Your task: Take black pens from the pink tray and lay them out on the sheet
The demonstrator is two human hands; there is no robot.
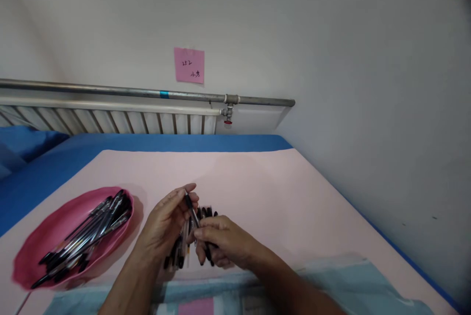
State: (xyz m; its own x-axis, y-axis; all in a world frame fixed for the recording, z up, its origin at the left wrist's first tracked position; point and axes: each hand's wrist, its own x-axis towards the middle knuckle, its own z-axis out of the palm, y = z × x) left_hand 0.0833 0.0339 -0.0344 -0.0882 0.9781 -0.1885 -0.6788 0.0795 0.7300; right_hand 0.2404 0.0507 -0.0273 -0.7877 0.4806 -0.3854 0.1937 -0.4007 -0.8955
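A clear-barrelled pen with a black grip slants between my two hands, its upper tip at my left fingertips. My left hand curls around that upper end, thumb and fingers against it. Lower down, my right hand pinches the barrel between thumb and fingers. A dark piece shows at the right thumb; whether it belongs to this pen is unclear. Beneath both hands lies a group of pens with black ends, side by side on the pink table cover and partly hidden by my fingers.
On the left a pink oval bowl holds many loose pens. Light blue cloth lies along the near edge. A blue surface borders the pink cover. Behind are a radiator, a pipe and a pink note.
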